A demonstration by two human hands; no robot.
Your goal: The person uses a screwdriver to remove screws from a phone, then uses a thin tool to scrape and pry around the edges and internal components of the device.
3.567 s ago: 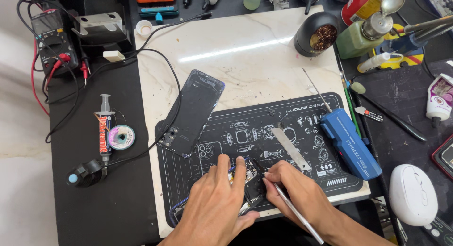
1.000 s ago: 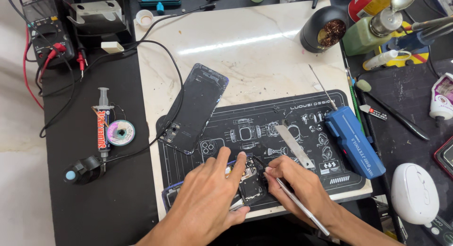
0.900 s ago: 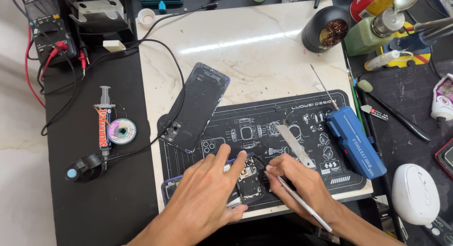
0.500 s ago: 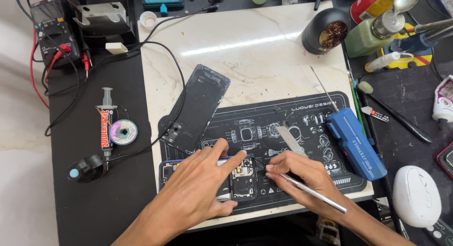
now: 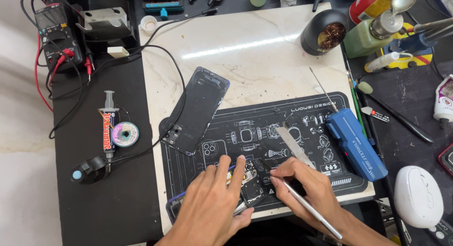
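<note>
An opened phone (image 5: 247,184) with bare circuit parts lies on a black repair mat (image 5: 245,133) near the front edge. My left hand (image 5: 212,203) rests flat on it, fingers spread, pressing it down. My right hand (image 5: 302,184) grips a thin metal tool (image 5: 311,210) like a pen, its tip at the phone's inner parts. The phone's detached back cover (image 5: 196,109) lies tilted at the mat's upper left.
A blue electric screwdriver (image 5: 356,142) and a flat metal blade (image 5: 292,144) lie right of my hands. A syringe (image 5: 108,128), solder wick reel (image 5: 125,134) and multimeter (image 5: 54,31) sit left. Tip-cleaner pot (image 5: 325,33), bottles and a white mouse-shaped object (image 5: 417,196) stand right.
My left hand slid slightly right over the phone and my right hand shifted up a little with the tool. The view moved a bit; nothing else on the bench moved.
</note>
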